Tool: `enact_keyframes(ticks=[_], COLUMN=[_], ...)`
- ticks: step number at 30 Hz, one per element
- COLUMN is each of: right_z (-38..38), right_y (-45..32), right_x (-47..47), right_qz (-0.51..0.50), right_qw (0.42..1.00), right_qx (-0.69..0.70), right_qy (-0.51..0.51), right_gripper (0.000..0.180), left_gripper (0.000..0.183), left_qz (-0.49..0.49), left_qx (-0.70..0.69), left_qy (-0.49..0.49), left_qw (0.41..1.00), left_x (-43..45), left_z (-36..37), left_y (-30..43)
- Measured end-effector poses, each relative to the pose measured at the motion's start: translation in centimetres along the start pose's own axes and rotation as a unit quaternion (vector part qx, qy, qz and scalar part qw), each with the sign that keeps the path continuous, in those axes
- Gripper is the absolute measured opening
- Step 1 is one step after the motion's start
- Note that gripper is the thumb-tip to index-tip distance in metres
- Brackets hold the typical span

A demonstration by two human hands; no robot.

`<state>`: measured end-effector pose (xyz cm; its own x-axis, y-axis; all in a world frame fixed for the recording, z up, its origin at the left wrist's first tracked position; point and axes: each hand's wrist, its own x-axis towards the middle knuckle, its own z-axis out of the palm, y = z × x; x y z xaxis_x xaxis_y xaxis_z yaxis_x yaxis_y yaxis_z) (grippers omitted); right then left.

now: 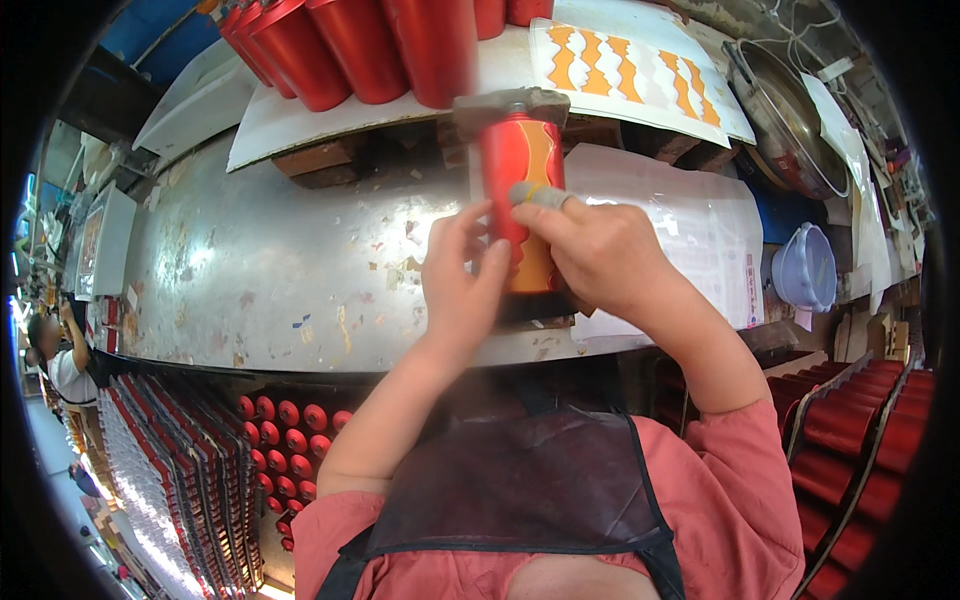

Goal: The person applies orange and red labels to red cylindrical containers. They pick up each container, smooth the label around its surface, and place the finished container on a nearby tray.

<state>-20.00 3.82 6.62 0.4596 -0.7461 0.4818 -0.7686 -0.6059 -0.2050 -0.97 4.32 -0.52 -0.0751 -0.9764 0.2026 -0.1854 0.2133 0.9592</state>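
A red bottle-shaped container (498, 161) with a wavy orange decal (538, 154) lies lengthwise before me, its neck pointing away at a grey block-like support (540, 105). My right hand (600, 240) presses on the decal; a grey covering with a yellow band wraps one finger. At the container's left side is my left hand (465, 270), slightly blurred, fingers apart; whether it touches the surface is unclear. Beyond, a sheet of orange wavy decals (652, 109) lies on a white board.
Several red containers (367, 52) stand on the white board (259, 135). A translucent sheet (675, 217) covers the metal table (300, 247) at right, near a light-blue bucket (804, 266) and a metal basin (787, 112). Racks of red containers (840, 427) stand nearby. A person (67, 367) is far left.
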Motion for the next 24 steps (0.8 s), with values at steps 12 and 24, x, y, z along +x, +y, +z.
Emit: enact_keyframes(ticks=[12,24], right_z=[0.1,0.1], right_y=[2.1,-1.6], right_x=[1.6,-1.6], right_qz=[0.008,0.017], right_qw=[0.997,0.998], right_qx=[-0.081,-0.054], right_qy=[-0.011,-0.037], right_gripper=[0.040,0.037], left_gripper=[0.072,0.083], left_qz=[0.115,0.080], left_qx=[0.101,0.056], left_qy=[-0.029,-0.072], left_qw=[0.988,0.993], left_x=[-1.5,-1.5], left_z=[-0.3,-1.1], left_y=[-0.1,-1.3])
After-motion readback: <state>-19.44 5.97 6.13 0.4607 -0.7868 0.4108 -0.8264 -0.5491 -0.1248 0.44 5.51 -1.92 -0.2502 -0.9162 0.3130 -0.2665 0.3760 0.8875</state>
